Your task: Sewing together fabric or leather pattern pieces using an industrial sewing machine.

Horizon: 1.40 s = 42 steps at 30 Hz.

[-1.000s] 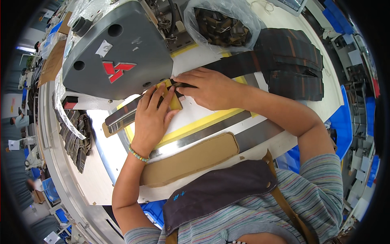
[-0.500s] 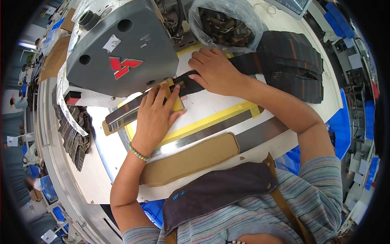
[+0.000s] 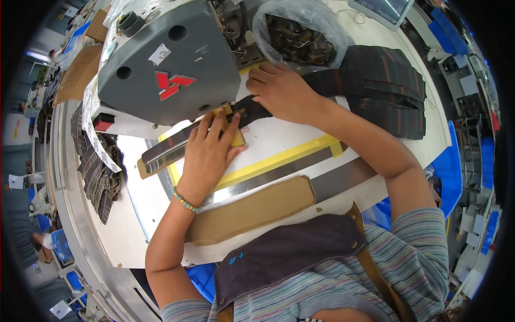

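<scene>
The right hand (image 3: 284, 94) has moved farther over the table (image 3: 126, 241) beside blue bins (image 3: 449, 163).

In front of you, a long dark fabric strip (image 3: 259, 110) with rust-brown stripes slants up rightward, running to a thick folded bundle (image 3: 389, 80) of similar fabric. A yellow block (image 3: 237, 139) sits crosswise on your strip's line, partly covered; farther left, a narrow tan board (image 3: 144, 169) shows along the lower edge of a dark striped piece (image 3: 173, 141).

Striped sleeves (image 3: 421, 236) and a beaded bracelet (image 3: 186, 202) are worn.
</scene>
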Each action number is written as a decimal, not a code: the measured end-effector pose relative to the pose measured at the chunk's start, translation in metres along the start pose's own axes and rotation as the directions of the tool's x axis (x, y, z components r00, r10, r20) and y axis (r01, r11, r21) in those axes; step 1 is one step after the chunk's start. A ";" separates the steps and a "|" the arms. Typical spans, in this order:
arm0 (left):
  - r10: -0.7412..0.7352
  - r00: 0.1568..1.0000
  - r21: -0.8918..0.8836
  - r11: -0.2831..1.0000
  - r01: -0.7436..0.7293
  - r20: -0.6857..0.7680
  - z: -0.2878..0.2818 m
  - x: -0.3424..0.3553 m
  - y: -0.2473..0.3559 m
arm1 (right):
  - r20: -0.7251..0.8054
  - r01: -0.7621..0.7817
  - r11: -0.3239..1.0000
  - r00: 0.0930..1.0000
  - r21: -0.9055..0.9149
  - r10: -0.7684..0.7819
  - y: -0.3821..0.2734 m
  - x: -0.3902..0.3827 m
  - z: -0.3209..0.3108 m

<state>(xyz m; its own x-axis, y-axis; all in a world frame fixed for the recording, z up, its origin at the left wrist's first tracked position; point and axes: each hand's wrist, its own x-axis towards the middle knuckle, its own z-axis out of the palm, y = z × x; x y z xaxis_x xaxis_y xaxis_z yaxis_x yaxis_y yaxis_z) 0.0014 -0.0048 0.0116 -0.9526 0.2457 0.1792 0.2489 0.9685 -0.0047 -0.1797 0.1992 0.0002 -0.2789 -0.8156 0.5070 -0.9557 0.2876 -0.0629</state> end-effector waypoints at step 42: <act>0.034 0.990 -0.062 0.997 -0.043 -0.137 0.009 -0.004 -0.012 | 0.054 0.225 0.949 0.969 0.220 -0.242 -0.011 -0.024 0.009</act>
<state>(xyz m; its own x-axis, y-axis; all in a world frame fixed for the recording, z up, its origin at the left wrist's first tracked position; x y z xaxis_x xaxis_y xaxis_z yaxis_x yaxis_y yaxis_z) 0.0007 -0.0175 0.0019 -0.9107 0.2712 0.3117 0.3003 0.9526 0.0485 -0.1633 0.2113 -0.0191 -0.0439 -0.8867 0.4603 -0.9907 -0.0207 -0.1344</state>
